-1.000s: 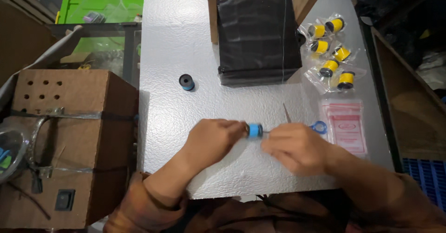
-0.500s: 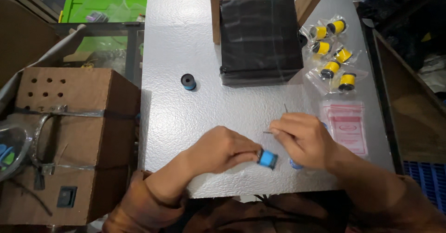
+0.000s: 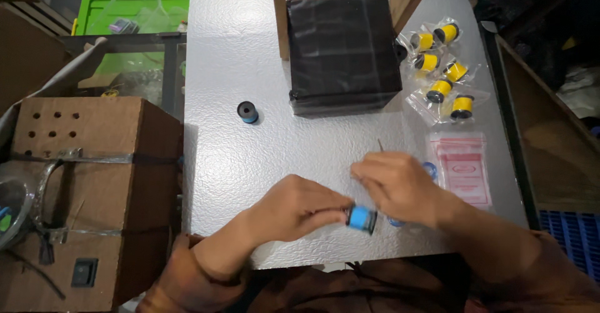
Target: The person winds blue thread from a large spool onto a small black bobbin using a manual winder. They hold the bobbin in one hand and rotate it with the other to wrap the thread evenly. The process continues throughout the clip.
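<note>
On the grey table (image 3: 225,163) a black box (image 3: 344,50) sits at upper centre, with six bagged yellow spools (image 3: 441,63) at upper right (apparently finished), empty red-printed bags (image 3: 464,166) below them and a loose spool (image 3: 247,111) at centre left. The blue spool (image 3: 361,218), low and centre, black-ended and unbagged, is pinched by the left hand (image 3: 297,207). The right hand (image 3: 400,185) is curled beside it; what it grips cannot be told.

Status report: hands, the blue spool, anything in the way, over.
Left hand pinching blue spool near table edge. Right hand beside it, grip unclear. Second spool sits apart; nothing blocking.
</note>
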